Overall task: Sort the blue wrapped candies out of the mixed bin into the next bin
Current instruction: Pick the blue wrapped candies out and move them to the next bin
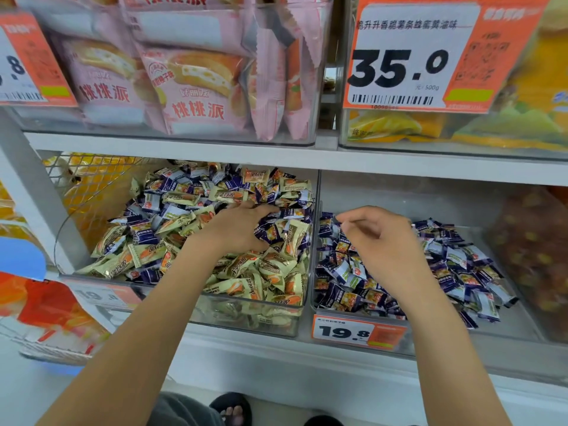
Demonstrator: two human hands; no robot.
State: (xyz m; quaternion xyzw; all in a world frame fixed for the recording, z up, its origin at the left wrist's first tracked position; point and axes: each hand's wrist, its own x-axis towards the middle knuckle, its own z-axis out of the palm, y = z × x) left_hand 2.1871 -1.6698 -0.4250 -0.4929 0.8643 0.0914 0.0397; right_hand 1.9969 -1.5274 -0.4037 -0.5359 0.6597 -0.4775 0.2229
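Clutching blue candies [268,230], left hand [236,229]; right hand [390,241] relaxed.

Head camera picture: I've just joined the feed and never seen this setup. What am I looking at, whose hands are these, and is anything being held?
There is no machine here. One wide-angle camera on a person's head looks forward and down at store shelves. The left hand is dug into the mixed bin, its fingers curled into a cluster of blue wrapped candies among cream-wrapped ones. The right hand hovers over the next bin, which holds mostly blue candies; thumb and forefinger nearly meet, but whether they pinch a candy I cannot tell. A 19.8 price tag hangs on that bin's front. Pink snack packs fill the shelf above.
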